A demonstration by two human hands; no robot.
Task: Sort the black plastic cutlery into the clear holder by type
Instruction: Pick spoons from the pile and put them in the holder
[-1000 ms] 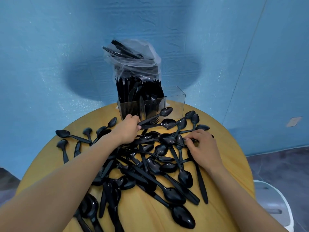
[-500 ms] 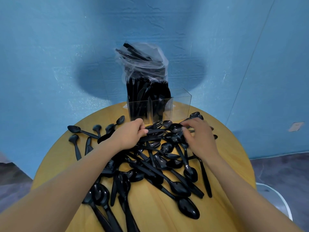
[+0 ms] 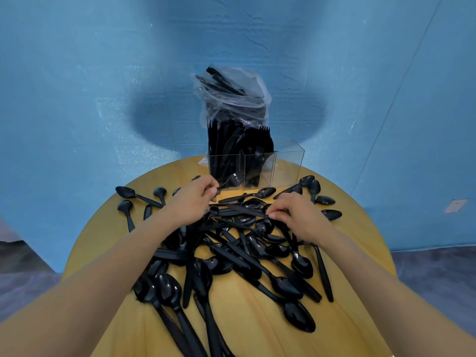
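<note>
A heap of black plastic spoons, knives and forks (image 3: 247, 253) covers the round wooden table (image 3: 257, 338). At the table's far edge stands the clear holder (image 3: 289, 163); its left and middle compartments are packed with black cutlery, while the right one looks empty. My left hand (image 3: 193, 202) pinches the handle of a black fork (image 3: 229, 181), whose head lies just in front of the holder. My right hand (image 3: 296, 217) pinches the end of a long black knife (image 3: 244, 210) that lies across the top of the heap, between my hands.
A clear plastic bag (image 3: 231, 99) with more black cutlery rests on top of the holder, against the blue wall. Loose spoons lie at the far left (image 3: 126, 193) and far right (image 3: 331, 214) of the table. A grey floor shows on both sides.
My left hand has lifted a fork out of the heap toward the holder. My right hand has moved back and right and taken hold of a knife's end.
</note>
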